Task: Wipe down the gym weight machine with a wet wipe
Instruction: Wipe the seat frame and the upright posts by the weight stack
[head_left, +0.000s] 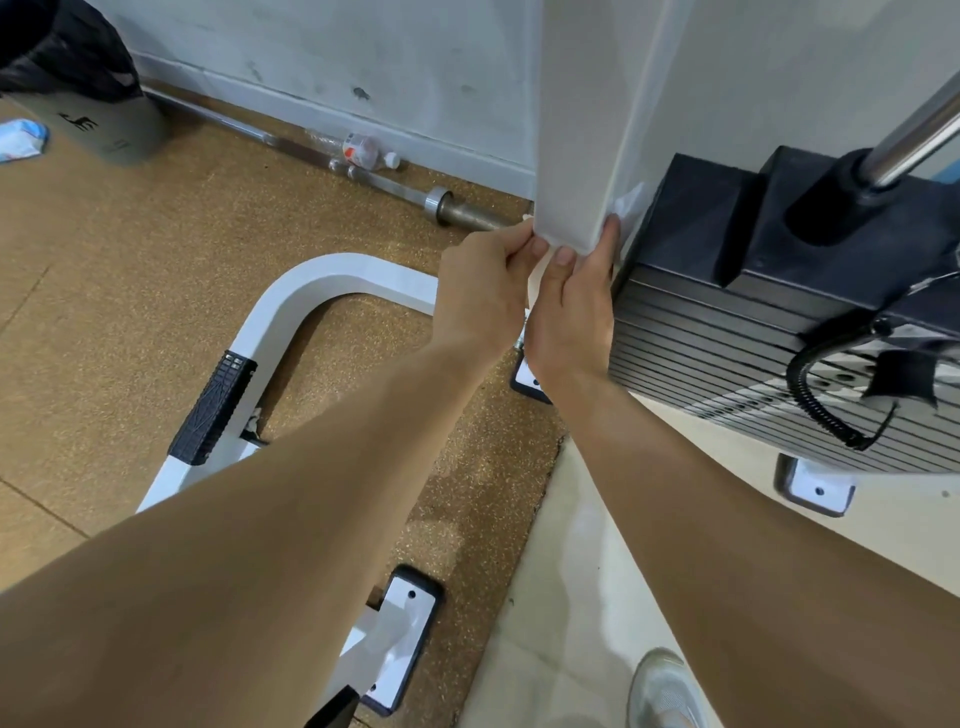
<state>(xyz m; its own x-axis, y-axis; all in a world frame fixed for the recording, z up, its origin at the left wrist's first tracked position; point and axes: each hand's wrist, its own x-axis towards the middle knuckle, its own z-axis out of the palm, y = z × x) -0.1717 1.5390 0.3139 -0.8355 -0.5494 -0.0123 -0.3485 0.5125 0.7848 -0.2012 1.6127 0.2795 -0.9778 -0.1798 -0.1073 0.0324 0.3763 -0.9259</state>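
We look down along two bare forearms to a white upright post (576, 156) of the gym weight machine. Both hands meet at the post's near corner: our left hand (483, 296) pinches the left side, our right hand (569, 317) wraps the right side, each grip closed narrowly on a thin white wet wipe (629, 203) pressed around the post, its edge peeking out on the right beside the fingers. Just right of the post sits the black weight stack (727, 322), with a chrome guide rod (914, 140) rising from it and a coiled black cable (815, 400) hanging at its near side. To the left, a curved white frame tube (291, 306) with a black ribbed foot pad (213, 410) rests on the speckled brown floor (104, 312). Far along the wall lie a barbell (363, 176) and a plastic bottle (363, 150); its label is unreadable. A pale shoe (665, 691) shows near right.
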